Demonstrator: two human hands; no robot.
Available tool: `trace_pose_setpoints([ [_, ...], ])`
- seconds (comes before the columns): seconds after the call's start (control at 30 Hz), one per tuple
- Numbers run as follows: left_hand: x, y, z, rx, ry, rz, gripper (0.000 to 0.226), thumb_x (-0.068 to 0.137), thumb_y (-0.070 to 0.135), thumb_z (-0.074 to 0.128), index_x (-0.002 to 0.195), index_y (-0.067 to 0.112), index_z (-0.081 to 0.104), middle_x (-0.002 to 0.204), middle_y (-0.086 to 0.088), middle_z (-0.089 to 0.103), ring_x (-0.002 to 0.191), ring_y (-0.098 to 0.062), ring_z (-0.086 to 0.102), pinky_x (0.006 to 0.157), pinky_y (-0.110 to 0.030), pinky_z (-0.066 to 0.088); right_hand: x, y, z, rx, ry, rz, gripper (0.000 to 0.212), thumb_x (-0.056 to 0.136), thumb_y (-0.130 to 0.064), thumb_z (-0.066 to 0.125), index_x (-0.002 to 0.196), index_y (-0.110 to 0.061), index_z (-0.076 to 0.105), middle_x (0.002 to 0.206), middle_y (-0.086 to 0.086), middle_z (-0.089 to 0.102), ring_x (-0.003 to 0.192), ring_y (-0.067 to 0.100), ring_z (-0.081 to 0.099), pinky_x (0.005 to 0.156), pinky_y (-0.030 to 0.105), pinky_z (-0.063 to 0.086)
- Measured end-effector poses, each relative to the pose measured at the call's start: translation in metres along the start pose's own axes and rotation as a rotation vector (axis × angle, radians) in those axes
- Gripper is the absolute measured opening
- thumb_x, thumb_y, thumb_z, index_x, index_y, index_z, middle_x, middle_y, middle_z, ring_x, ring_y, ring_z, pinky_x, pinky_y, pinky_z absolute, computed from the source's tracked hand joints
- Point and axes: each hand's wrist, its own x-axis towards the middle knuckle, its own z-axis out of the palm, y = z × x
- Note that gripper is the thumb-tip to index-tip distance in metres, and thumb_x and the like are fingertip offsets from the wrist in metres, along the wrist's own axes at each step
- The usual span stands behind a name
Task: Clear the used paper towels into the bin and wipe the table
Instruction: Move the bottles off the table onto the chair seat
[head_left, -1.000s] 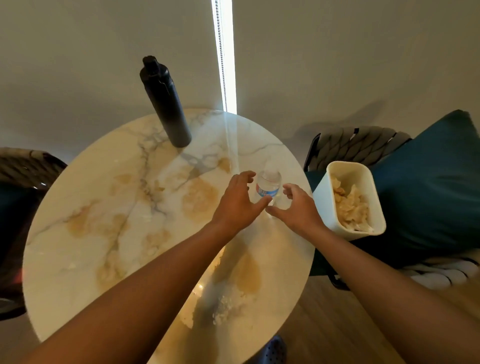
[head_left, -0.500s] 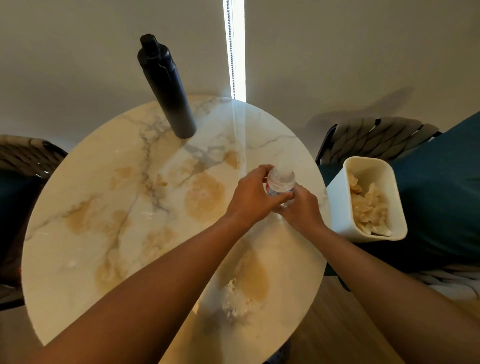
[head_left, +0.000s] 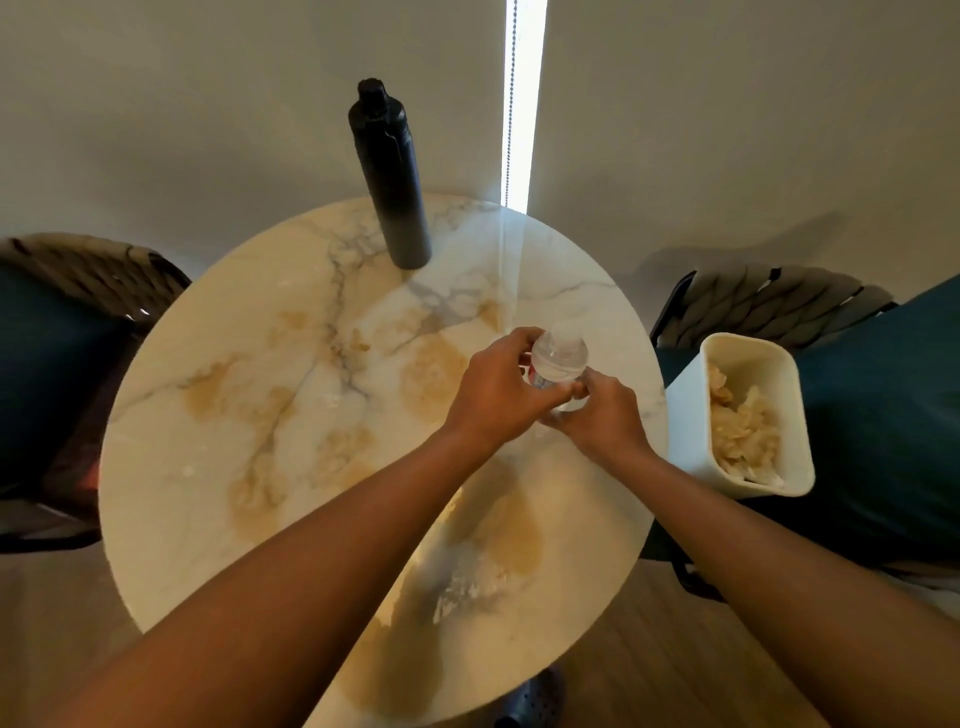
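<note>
Both hands now grasp water bottle (head_left: 558, 364) — left hand (head_left: 493, 395) | right hand (head_left: 602, 415) | a second ago merely reaching

Table (head_left: 218, 467) left half open; black flask (head_left: 390, 171) blocks far edge, prob.

Wall (head_left: 727, 104): plain, pale, in dim light.
Window gap (head_left: 524, 104): narrow bright vertical strip with a bead chain, behind the counter's far edge.
Chairs: woven-backed, one (head_left: 93, 270) left, one (head_left: 769, 301) right, with teal cushions.
Floor (head_left: 649, 675): wood planks.
</note>
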Motion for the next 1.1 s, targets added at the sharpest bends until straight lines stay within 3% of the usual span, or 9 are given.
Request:
trace_pose_setpoints([
  [0.1, -0.014, -0.002, -0.024, -0.007, 0.028, -0.018, 0.069, 0.074, 0.053, 0.081, 0.132, 0.025, 0.056, 0.123, 0.007, 0.067, 0.097, -0.003, 0.061, 0.080, -0.007, 0.046, -0.009, -0.024, 0.008, -0.018, -0.018, -0.026, 0.048, 0.073, -0.033, 0.089, 0.112, -0.014, 0.069, 0.094, -0.003, 0.067, 0.087, 0.016, 0.060, 0.064, 0.014, 0.038],
  [0.33, -0.051, -0.027, -0.099, 0.003, 0.082, 0.014, 0.064, 0.075, 0.049, 0.083, 0.128, 0.023, 0.059, 0.119, 0.007, 0.069, 0.097, -0.004, 0.064, 0.083, -0.014, 0.052, -0.033, -0.087, 0.054, -0.015, -0.037, -0.074, 0.044, 0.070, -0.036, 0.090, 0.104, -0.018, 0.069, 0.077, -0.013, 0.056, 0.077, 0.014, 0.056, 0.059, 0.016, 0.034],
  [0.53, -0.091, -0.064, -0.176, -0.032, 0.110, -0.003, 0.060, 0.072, 0.048, 0.084, 0.123, 0.025, 0.063, 0.111, 0.012, 0.069, 0.096, -0.003, 0.065, 0.084, -0.022, 0.056, -0.060, -0.150, 0.115, -0.007, -0.072, -0.100, 0.048, 0.071, -0.040, 0.089, 0.110, -0.022, 0.069, 0.091, -0.005, 0.066, 0.075, 0.004, 0.053, 0.060, 0.012, 0.034],
  [0.7, -0.130, -0.101, -0.244, -0.019, 0.145, -0.025, 0.061, 0.072, 0.048, 0.085, 0.124, 0.024, 0.063, 0.111, 0.011, 0.070, 0.095, -0.003, 0.065, 0.085, -0.023, 0.056, -0.087, -0.206, 0.174, 0.029, -0.105, -0.131, 0.050, 0.070, -0.038, 0.090, 0.113, -0.023, 0.069, 0.087, -0.011, 0.062, 0.074, 0.002, 0.052, 0.057, 0.008, 0.037],
  [0.83, -0.157, -0.134, -0.301, 0.007, 0.162, -0.019, 0.061, 0.071, 0.048, 0.085, 0.122, 0.022, 0.064, 0.109, 0.009, 0.070, 0.095, -0.005, 0.065, 0.085, -0.027, 0.057, -0.104, -0.250, 0.226, 0.032, -0.124, -0.177, 0.056, 0.070, -0.042, 0.089, 0.118, -0.023, 0.068, 0.095, -0.006, 0.068, 0.073, 0.003, 0.053, 0.057, 0.010, 0.034],
  [1.1, -0.198, -0.191, -0.396, 0.052, 0.218, -0.020, 0.061, 0.073, 0.047, 0.085, 0.124, 0.020, 0.063, 0.111, 0.010, 0.069, 0.098, -0.003, 0.065, 0.084, -0.021, 0.055, -0.124, -0.326, 0.315, 0.040, -0.183, -0.232, 0.066, 0.077, -0.044, 0.084, 0.135, -0.022, 0.061, 0.116, -0.002, 0.070, 0.085, 0.009, 0.054, 0.063, 0.011, 0.035],
])
